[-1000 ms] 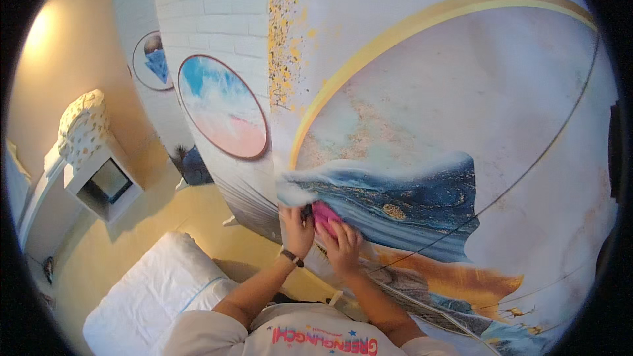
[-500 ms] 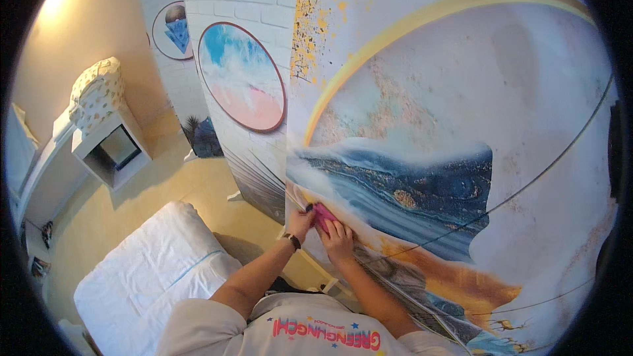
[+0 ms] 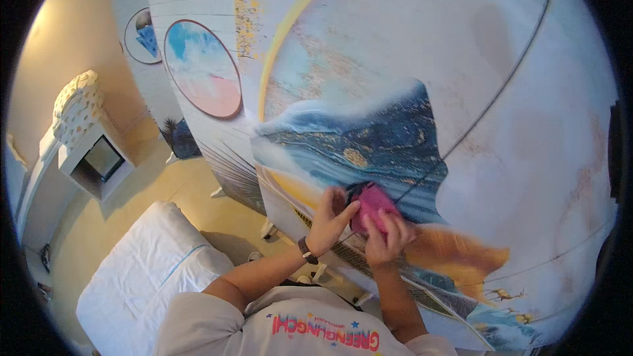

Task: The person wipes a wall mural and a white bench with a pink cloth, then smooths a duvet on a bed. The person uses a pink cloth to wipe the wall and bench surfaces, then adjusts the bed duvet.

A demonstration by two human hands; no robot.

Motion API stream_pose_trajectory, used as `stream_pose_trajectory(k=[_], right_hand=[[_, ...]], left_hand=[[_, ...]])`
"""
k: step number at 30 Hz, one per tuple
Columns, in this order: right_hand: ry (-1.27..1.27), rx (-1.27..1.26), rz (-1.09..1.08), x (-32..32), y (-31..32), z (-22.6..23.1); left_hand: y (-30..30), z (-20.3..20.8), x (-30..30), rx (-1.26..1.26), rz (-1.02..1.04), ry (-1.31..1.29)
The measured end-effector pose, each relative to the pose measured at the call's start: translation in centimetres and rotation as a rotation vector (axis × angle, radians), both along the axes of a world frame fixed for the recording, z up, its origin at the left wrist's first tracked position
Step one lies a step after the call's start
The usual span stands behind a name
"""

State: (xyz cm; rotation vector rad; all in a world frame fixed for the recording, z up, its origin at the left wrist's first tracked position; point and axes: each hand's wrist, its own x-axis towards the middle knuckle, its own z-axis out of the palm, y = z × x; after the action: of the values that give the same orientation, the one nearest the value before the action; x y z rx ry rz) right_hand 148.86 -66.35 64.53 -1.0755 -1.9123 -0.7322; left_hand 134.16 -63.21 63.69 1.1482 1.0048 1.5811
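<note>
In the head view, both hands meet at a pink block-like object [image 3: 372, 202] with a dark part at its upper left; I cannot make out its kind. My right hand [image 3: 390, 240] grips its lower side, fingers curled over the pink face. My left hand [image 3: 328, 223], a dark watch at the wrist, is closed at the dark part with the thumb against the pink edge. Behind them stands a large printed panel [image 3: 521, 178] with blue waves, orange sweeps and a yellow ring. A thin dark cord-like line [image 3: 491, 102] slants over the panel and passes behind the object.
Other printed panels with round pictures [image 3: 203, 69] stand to the left on small feet. A bed with a white cover [image 3: 148, 257] lies at lower left. Farther back is a white cube shelf [image 3: 99, 158] with a patterned bundle [image 3: 78, 109] on top.
Both hands and the pink object have moved right, away from the panel's left edge, and show larger. The view has shifted, so the panels appear farther left.
</note>
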Motion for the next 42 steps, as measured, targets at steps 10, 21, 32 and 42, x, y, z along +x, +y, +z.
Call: stream_pose_trajectory(k=[10,21,32,42], right_hand=[[-0.003,-0.102,0.014,1.5,-0.2,-11.8],[-0.044,-0.339,0.009,-3.4,0.6,-8.9],[-0.428,-0.304,0.150,-13.7,8.1,-15.1],[-0.746,-0.625,0.219,-4.9,4.7,-22.5]], left_hand=[[0.5,-8.4,1.2,0.090,-0.069,0.039],[-1.6,-9.4,-2.6,-0.326,-0.017,-0.156],[3.9,-17.3,-9.9,-0.377,0.365,-0.124],[-2.3,-31.2,-1.0,-0.748,-0.313,-0.929]])
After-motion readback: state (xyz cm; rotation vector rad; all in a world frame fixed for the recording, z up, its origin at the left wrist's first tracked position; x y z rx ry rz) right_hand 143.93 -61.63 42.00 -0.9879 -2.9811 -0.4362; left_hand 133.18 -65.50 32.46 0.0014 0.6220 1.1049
